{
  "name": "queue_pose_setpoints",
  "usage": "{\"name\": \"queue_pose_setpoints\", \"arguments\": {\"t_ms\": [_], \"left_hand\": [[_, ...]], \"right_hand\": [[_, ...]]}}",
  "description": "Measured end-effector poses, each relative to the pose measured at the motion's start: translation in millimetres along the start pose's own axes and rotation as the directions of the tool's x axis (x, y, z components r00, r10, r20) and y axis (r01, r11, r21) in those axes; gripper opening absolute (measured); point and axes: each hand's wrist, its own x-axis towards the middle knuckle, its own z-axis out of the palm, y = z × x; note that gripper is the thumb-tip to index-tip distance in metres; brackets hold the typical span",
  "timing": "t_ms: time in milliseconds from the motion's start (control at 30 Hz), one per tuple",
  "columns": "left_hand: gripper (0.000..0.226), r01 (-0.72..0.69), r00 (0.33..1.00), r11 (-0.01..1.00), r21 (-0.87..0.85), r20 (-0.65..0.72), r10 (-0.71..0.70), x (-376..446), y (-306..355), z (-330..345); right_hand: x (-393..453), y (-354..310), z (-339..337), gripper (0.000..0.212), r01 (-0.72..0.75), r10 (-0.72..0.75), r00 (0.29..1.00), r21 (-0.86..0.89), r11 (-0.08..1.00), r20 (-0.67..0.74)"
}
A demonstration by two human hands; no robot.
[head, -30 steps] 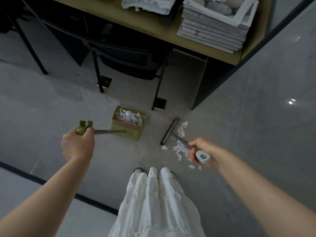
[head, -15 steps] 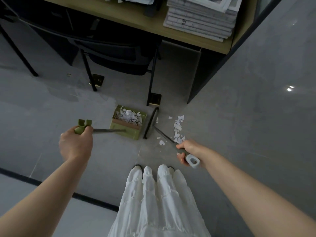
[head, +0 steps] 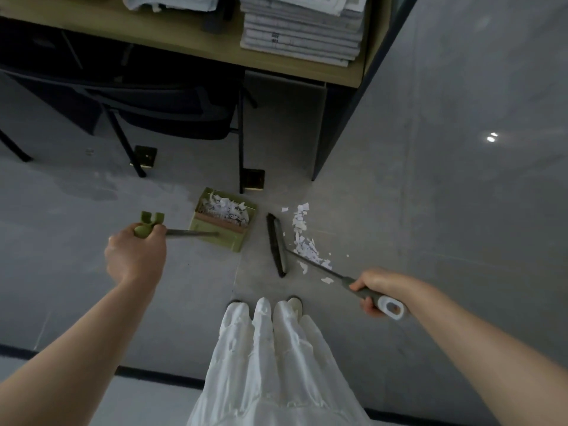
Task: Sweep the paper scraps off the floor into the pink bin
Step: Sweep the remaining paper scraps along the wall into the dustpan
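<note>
Our left hand (head: 135,256) is curled round the green grip at the top of the dustpan handle (head: 192,233), fingers wrapped tight so the forked end of the grip sticks up above the knuckles. Our right hand (head: 376,292) grips the grey handle of the broom (head: 316,265) near its white looped end, fingers folded under it and thumb along the top.

From the left hand the thin metal shaft runs away to the right to the green dustpan (head: 222,228), which sits on the grey floor (head: 430,226) ahead of us and already holds a heap of white scraps. From the right hand the broom's shaft slants forward and to the left to its dark head (head: 276,245), which lies on the floor just right of the dustpan, apart from it, its long edge running away from us.

The loose paper scraps (head: 302,238) lie in a ragged strip on the right side of the broom head, ahead of the right hand and well right of the left hand; the shaft crosses over the nearer part of the strip.

Below us hangs a white skirt (head: 270,364) with shoe tips at its front. Farther off stand a chair (head: 172,118) and a wooden desk (head: 190,47) carrying stacked papers (head: 301,35).
</note>
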Motion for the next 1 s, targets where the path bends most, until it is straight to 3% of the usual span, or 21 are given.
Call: {"name": "queue_pose_setpoints", "arguments": {"t_ms": [567, 800, 1000], "left_hand": [[0.025, -0.048, 0.996, 0.997, -0.063, 0.073, 0.052, -64.7, 54.8, 38.9], [0.023, -0.090, 0.989, 0.996, -0.012, 0.113, 0.091, -77.7, 61.7, 45.9], [0.022, -0.133, 0.983, 0.991, 0.012, 0.131, 0.130, -74.3, 65.9, 42.6]], "right_hand": [[3.9, 46.0, -93.0, 0.018, 0.014, -0.019, 0.995, -0.050, 0.999, -0.099], [-16.7, 32.7, -87.2, 0.017, 0.169, -0.172, 0.983, -0.055, 0.984, -0.060], [-24.8, 15.7, -76.9, 0.009, 0.170, -0.168, 0.985, 0.036, 0.985, -0.048]]}}
